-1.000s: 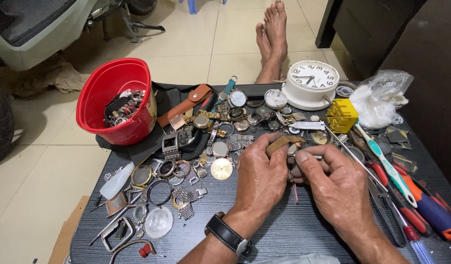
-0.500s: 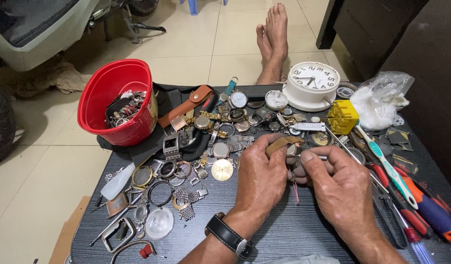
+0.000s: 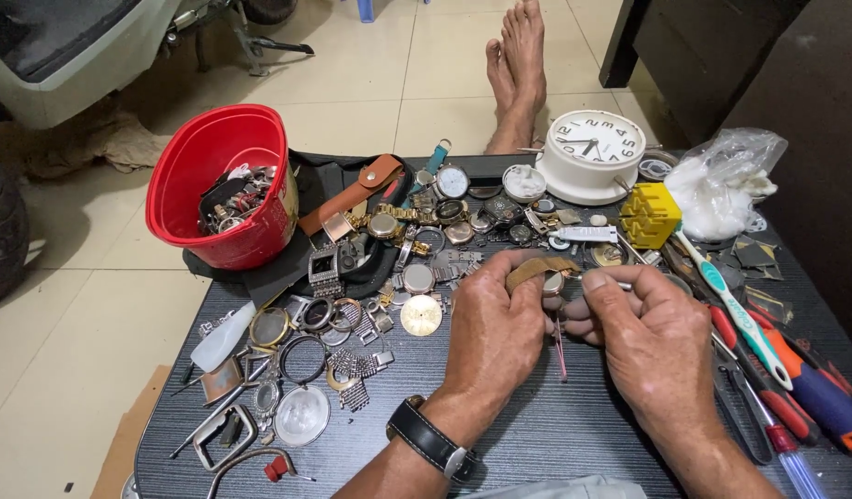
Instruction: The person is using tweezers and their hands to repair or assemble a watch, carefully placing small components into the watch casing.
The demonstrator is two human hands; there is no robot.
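My left hand [image 3: 492, 325] grips a small watch with a tan strap [image 3: 539, 268] over the middle of the dark table [image 3: 555, 434]. A black wristwatch [image 3: 428, 440] is on that wrist. My right hand [image 3: 649, 337] is closed on a thin metal tool [image 3: 561, 346] whose tip meets the watch between the two hands. The watch case is mostly hidden by my fingers. Just behind the hands lies a heap of loose watches and straps [image 3: 426, 222].
A red bucket [image 3: 224, 185] of parts stands at the back left. A white clock [image 3: 592, 152], a yellow block [image 3: 649, 214] and a plastic bag [image 3: 726, 180] stand behind. A toothbrush [image 3: 735, 305] and screwdrivers [image 3: 809, 393] lie right. Rings and a gold dial [image 3: 420, 314] lie left. Bare feet [image 3: 516, 74] rest beyond the table.
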